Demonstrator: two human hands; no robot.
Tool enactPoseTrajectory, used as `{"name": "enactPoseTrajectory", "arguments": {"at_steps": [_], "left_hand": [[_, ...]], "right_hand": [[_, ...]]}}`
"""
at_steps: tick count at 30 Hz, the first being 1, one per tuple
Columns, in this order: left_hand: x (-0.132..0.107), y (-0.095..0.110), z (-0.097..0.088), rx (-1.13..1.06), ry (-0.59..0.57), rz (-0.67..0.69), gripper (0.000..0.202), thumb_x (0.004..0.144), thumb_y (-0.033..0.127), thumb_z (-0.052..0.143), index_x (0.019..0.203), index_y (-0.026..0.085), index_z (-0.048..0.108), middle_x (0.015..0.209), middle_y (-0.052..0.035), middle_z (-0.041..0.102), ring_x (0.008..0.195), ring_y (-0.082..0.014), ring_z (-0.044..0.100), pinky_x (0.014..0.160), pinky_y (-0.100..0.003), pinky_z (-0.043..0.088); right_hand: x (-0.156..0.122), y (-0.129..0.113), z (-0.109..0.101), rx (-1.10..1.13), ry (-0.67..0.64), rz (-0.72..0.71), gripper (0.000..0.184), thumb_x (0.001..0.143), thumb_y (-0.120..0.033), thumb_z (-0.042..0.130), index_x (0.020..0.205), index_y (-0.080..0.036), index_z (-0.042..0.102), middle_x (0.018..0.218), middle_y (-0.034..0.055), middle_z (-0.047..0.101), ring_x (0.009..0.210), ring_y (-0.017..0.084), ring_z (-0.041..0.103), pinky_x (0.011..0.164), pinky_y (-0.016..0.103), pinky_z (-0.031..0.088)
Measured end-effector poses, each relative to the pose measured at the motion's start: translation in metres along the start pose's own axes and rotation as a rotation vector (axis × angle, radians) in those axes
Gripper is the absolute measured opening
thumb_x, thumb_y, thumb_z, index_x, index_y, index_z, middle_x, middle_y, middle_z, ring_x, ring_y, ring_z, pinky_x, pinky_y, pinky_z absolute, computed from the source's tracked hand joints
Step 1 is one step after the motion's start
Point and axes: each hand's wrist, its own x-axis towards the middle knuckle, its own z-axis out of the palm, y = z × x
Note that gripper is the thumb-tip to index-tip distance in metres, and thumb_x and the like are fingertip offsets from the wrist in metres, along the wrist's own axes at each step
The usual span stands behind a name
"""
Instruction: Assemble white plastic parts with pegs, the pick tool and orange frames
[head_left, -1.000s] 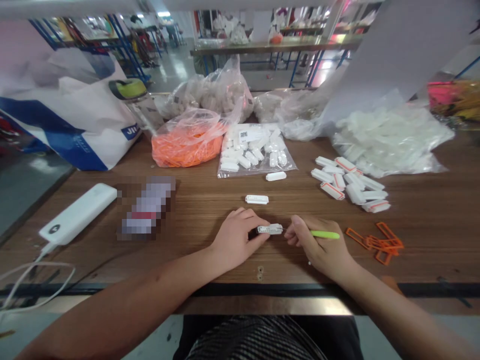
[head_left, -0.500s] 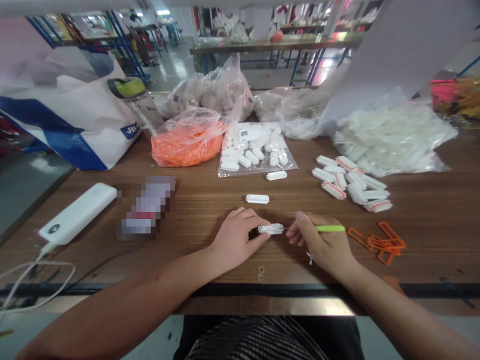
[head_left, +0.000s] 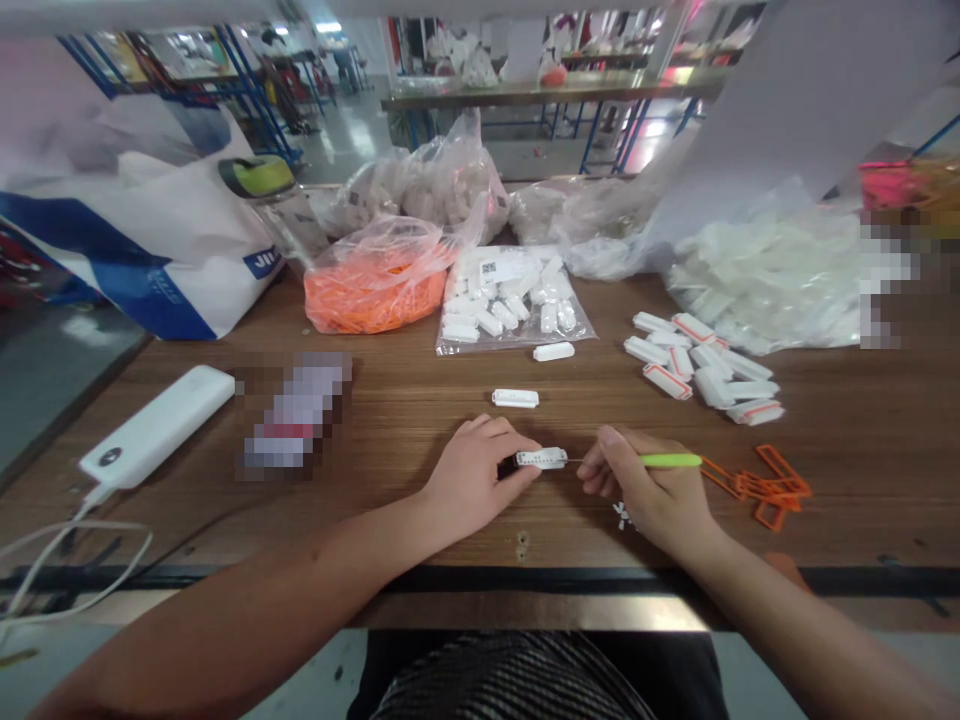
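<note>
My left hand (head_left: 474, 478) rests on the table, thumb and fingers pinching a small white plastic housing (head_left: 542, 458) with a row of holes along it. My right hand (head_left: 651, 485) is closed round a slim tool with a lime-green handle (head_left: 670, 461) and a thin metal shaft. The shaft points left, its tip at the right end of the housing; whether it is inside or only touching, I cannot tell. Tiny white pieces (head_left: 622, 515) lie just below my right hand. Another white housing (head_left: 515, 398) lies above my left hand, with a white piece (head_left: 553, 351) farther back.
Orange rectangular frames (head_left: 776, 485) lie to the right, below a pile of white housings (head_left: 709, 365). Behind are a bag of orange parts (head_left: 375, 290), a bag of white parts (head_left: 517, 295) and a large clear bag (head_left: 772, 260). A white power bank (head_left: 157, 422) with a cable lies left.
My right hand and the green-handled tool have shifted slightly right, showing more of the thin shaft. My left hand and the housing have stayed put. More of the tiny white pieces is visible.
</note>
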Motion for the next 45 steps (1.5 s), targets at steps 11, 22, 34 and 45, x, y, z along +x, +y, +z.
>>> {"name": "enactPoseTrajectory", "arguments": {"at_steps": [11, 22, 34, 45], "left_hand": [[-0.0016, -0.0005, 0.0015, -0.003, 0.015, 0.018, 0.015, 0.089, 0.027, 0.063, 0.102, 0.023, 0.069, 0.089, -0.0015, 0.067, 0.084, -0.0191, 0.058, 0.082, -0.037, 0.042], [-0.0018, -0.0007, 0.0016, 0.021, 0.007, 0.018, 0.016, 0.089, 0.027, 0.063, 0.103, 0.023, 0.069, 0.089, -0.0017, 0.066, 0.086, -0.02, 0.058, 0.081, -0.038, 0.042], [-0.0016, -0.0002, 0.0019, 0.012, 0.011, 0.025, 0.015, 0.089, 0.028, 0.062, 0.102, 0.023, 0.069, 0.089, -0.0014, 0.067, 0.086, -0.0199, 0.058, 0.081, -0.038, 0.042], [-0.0021, -0.0001, 0.0022, 0.003, 0.014, 0.02, 0.016, 0.09, 0.028, 0.062, 0.103, 0.023, 0.069, 0.089, -0.0016, 0.066, 0.086, -0.0198, 0.058, 0.081, -0.038, 0.042]], "right_hand": [[0.001, -0.0054, 0.0024, -0.141, 0.011, -0.094, 0.045, 0.096, -0.041, 0.047, 0.061, -0.017, 0.062, 0.055, 0.0031, 0.065, 0.044, 0.01, 0.062, 0.043, 0.019, 0.048], [0.0019, -0.0038, -0.0011, -0.044, 0.03, -0.074, 0.049, 0.096, -0.044, 0.046, 0.059, -0.016, 0.063, 0.052, 0.0037, 0.065, 0.041, 0.011, 0.06, 0.04, 0.019, 0.048], [0.002, 0.0006, 0.001, -0.036, 0.019, -0.054, 0.049, 0.095, -0.046, 0.047, 0.061, -0.016, 0.064, 0.054, 0.0038, 0.066, 0.043, 0.01, 0.061, 0.042, 0.019, 0.048], [0.0002, -0.0009, 0.0006, -0.07, 0.025, -0.103, 0.047, 0.096, -0.042, 0.047, 0.061, -0.016, 0.064, 0.053, 0.003, 0.065, 0.042, 0.01, 0.061, 0.041, 0.018, 0.048]]}}
